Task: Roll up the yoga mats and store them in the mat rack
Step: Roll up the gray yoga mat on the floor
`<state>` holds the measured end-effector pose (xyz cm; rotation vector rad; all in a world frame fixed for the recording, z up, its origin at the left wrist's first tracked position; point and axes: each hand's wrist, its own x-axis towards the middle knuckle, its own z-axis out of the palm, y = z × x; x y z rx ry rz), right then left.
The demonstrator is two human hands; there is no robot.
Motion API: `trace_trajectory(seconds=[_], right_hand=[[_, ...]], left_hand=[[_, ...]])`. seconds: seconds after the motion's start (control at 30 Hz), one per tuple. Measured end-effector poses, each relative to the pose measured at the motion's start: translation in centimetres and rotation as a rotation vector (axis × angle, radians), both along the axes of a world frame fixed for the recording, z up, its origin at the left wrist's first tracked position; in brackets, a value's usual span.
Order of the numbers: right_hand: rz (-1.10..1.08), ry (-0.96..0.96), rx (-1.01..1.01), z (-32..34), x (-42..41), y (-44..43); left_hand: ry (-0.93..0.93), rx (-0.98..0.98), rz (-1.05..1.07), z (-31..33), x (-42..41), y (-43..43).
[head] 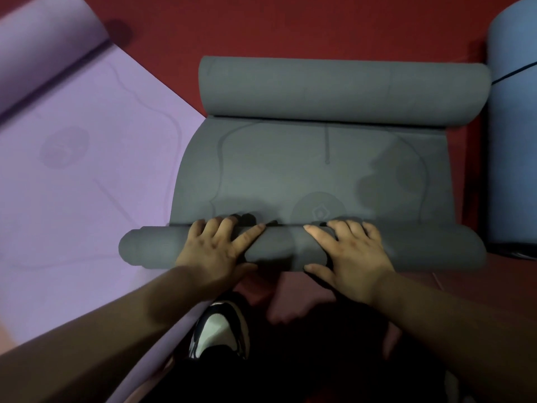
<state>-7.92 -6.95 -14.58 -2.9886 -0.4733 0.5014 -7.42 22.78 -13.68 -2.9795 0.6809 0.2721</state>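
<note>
From the head camera, the grey mat (305, 170) lies on the red floor (290, 24), stretching away from the person. It is rolled at both ends. The near roll (279, 248) sits under both hands, and a fatter far curl (343, 88) lies at the other end with a flat stretch between them.

The left hand (216, 245) and right hand (353, 251) rest palm-down on the near roll, near its middle and a little apart. The fingers (250, 232) are spread and fairly straight, their tips reaching the seam where roll meets flat mat. The thumbs lie on the near side, so the hands press on the roll and do not pinch it.

The mat looks soft, springy and light, with a matte surface that should not slip under the palms. It will likely spring open if released. The roll's left end sticks out past the flat part, so the roll may be running askew. Hands set wider apart would probably steer it better.

A flat purple mat (87, 170) touches or overlaps the grey mat's left edge. An upright blue roll (514, 141) stands just beside the right edge, leaving little side room. Bare floor lies beyond the far curl. A shoe (218, 330) sits just behind the roll. No rack is in view.
</note>
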Motion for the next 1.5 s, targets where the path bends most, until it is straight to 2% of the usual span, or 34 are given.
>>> trace_trajectory(seconds=[0.13,0.3,0.57,0.8,1.07,1.33,1.5], right_hand=[[0.037,0.040,-0.014,0.4,1.1,-0.1],[0.041,0.057,-0.019,0.7,1.4,-0.1],[-0.095,-0.099,-0.007,-0.1,-1.7,0.8],[-0.082,-0.026,-0.009,-0.1,0.6,0.3],[-0.057,0.082,0.011,0.7,2.9,-0.3],[-0.174,-0.109,-0.014,-0.1,0.2,1.1],[-0.182,-0.119,-0.009,-0.5,0.8,1.1]], left_hand=[[-0.057,0.005,0.014,-0.8,-1.3,-0.2],[-0.008,0.025,0.055,-0.8,-0.7,-0.3],[-0.005,0.010,0.029,-0.1,0.6,0.3],[-0.023,0.030,0.021,0.1,1.3,0.0],[0.016,0.035,0.169,-0.7,-0.3,-2.0],[0.042,0.055,0.098,-0.3,2.9,-0.2],[0.105,0.098,0.075,0.2,3.7,-0.1]])
